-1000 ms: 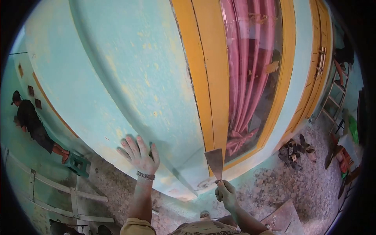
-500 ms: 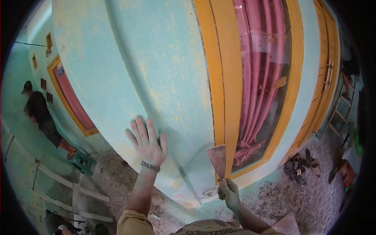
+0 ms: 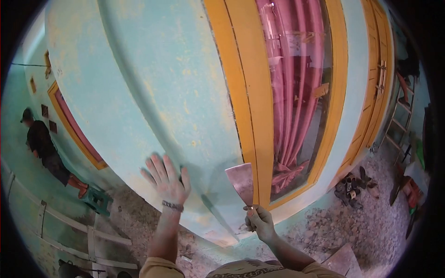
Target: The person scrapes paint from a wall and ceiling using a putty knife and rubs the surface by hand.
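Observation:
My left hand point(image 3: 168, 180) is open, fingers spread and palm toward the pale turquoise wall point(image 3: 185, 92), right at its surface near the raised vertical band. A dark braided bracelet point(image 3: 173, 205) circles that wrist. To the right, my right hand point(image 3: 259, 220) is closed around the handle of a wide scraper point(image 3: 242, 181), its flat blade pointing up in front of the wall. The blade looks dusty and reddish-grey. Beside it runs the orange window frame point(image 3: 257, 139). Yellowish patches show through the wall's paint.
Pink curtains point(image 3: 296, 116) hang behind the window glass. Shoes point(image 3: 350, 190) lie on the rubble ground point(image 3: 320, 231) at right, with a ladder point(image 3: 397, 121) beyond. At left, a person point(image 3: 48, 148) stands on a green stool point(image 3: 96, 200) near a white wooden railing point(image 3: 65, 221).
The scraper and my right hand have moved left, and the blade is tilted more to the left. My left hand is slightly lower and further left; the whole view has shifted.

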The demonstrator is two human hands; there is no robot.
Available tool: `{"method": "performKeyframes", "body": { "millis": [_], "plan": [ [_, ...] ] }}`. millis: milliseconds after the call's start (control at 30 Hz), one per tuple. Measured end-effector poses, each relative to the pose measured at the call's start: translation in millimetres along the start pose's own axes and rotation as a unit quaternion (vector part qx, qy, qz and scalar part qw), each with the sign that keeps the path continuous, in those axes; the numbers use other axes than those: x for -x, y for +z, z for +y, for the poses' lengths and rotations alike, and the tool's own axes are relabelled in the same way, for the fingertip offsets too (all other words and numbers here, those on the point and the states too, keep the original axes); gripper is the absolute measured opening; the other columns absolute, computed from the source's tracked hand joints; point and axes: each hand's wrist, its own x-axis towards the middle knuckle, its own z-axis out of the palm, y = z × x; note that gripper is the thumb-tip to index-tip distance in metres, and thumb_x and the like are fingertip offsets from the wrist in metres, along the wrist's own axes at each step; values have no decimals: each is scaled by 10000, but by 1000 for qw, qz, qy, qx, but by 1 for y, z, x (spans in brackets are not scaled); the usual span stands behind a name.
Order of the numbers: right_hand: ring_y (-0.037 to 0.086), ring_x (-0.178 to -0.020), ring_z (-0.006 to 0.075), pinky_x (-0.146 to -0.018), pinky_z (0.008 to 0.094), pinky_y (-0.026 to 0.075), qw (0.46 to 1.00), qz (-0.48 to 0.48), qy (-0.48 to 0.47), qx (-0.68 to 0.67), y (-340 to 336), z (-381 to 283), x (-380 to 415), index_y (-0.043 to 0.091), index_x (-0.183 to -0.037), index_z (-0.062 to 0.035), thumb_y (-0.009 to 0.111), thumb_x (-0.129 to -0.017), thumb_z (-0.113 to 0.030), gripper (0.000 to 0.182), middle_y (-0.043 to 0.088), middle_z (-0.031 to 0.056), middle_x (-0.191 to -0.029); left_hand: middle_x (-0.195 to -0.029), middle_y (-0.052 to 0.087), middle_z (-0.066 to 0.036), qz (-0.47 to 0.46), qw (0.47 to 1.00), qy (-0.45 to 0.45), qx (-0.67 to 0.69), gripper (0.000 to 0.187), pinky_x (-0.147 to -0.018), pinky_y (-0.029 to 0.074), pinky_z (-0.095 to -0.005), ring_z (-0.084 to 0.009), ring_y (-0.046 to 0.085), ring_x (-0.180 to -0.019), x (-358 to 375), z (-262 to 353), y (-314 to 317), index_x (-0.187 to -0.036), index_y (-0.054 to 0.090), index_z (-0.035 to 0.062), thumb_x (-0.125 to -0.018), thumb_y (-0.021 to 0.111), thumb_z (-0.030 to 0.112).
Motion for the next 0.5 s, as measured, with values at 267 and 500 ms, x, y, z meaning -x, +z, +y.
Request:
{"method": "performKeyframes", "body": {
  "millis": [267, 500],
  "plan": [
    [458, -492, 74, -459, 215, 382, 999, 48, 7, 1, -14, 12, 14, 554, -1083, -8, 566, -938, -213, 252, 537, 32, -656, -1504, 112, -282, -115, 988, -55, 84, 686, -1097, 40, -608, -456, 69, -1397, 126, 16, 16, -1438, 185, -55, -939, 421, 352],
    [395, -423, 98, -391, 235, 315, 984, 149, 59, -72, -30, 26, 22, 556, -1025, -23, 539, -950, -251, 241, 472, 23, -581, -1496, 165, -276, -36, 987, -80, 131, 592, -1111, 69, -571, -455, 106, -1394, 24, -5, -15, -1417, 253, -67, -955, 391, 276]
  ]
}}
